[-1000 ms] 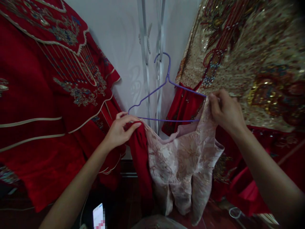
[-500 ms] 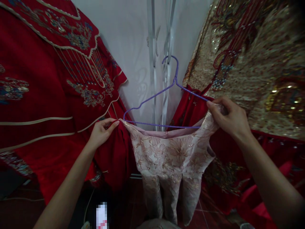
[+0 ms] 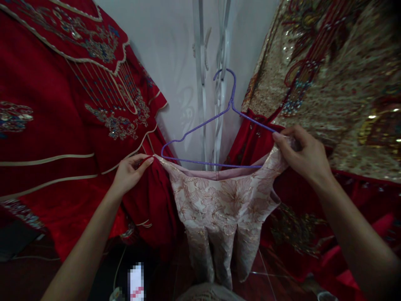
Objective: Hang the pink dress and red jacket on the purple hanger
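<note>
At the front, with the view as a clock, the left hand (image 3: 128, 172) reaches in from 7 o'clock and the right hand (image 3: 305, 152) from 4. Both are closed: the left pinches the near shoulder corner of a pale pink dress (image 3: 219, 196) between thumb and fingers, and the right grips its other shoulder strap, the thumb lying against the end of a purple hanger (image 3: 232, 104). The dress spans the gap between them — its floral bodice lies between 3 and 4 o'clock from the left hand and at about 8 o'clock from the right, and its skirt drops in folds toward 6. A red cloth (image 3: 156, 200) hangs just below the left hand; its edge meets those fingertips, though whether it belongs to the dress I cannot tell. The hanger rises just behind the neckline, its left end showing close to the left hand, its right end running under the gripped strap, and its hook at 10 o'clock from the right hand, on a silver rack (image 3: 199, 50). Beyond the hands, a red embroidered jacket (image 3: 62, 138) fills 9 to 11 o'clock and a gold sequined garment (image 3: 332, 104) 1 to 3 — with a white wall (image 3: 156, 62) farthest back, near 12.
</note>
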The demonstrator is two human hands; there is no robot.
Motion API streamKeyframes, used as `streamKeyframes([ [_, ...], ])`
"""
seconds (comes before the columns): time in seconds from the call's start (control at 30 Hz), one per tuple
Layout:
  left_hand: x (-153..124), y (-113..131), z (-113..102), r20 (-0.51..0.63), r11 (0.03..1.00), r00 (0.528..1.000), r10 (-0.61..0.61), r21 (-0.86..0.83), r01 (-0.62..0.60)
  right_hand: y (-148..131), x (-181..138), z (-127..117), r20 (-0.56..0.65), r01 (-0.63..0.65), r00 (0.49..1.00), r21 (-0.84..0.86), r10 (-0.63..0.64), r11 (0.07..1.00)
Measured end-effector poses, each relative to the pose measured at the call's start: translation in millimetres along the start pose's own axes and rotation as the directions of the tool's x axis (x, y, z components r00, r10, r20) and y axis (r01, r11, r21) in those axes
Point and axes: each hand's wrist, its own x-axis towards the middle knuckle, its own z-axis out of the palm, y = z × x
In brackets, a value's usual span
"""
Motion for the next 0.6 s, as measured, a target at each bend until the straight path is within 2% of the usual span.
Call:
streamKeyframes([
  [0.27,2.1,1.6,0.9,0.000,1.000,1.000,-0.013,-0.019,0.013,-0.1,0.6,-2.8,0.017,0.002,1.000,0.010,-0.002,1.000],
  [0.47,11.9,12.8,3.3,-0.013,1.000,1.000,0.023,0.019,-0.023,2.3,1.8,-3.2,0.009,0.039,0.999,0.026,-0.039,0.999],
  [0.6,21.4,21.8,4.8,0.024,0.999,0.999,0.027,-0.036,-0.026,6.9,4.0,-5.7,0.001,0.088,0.996,-0.006,-0.088,0.996],
])
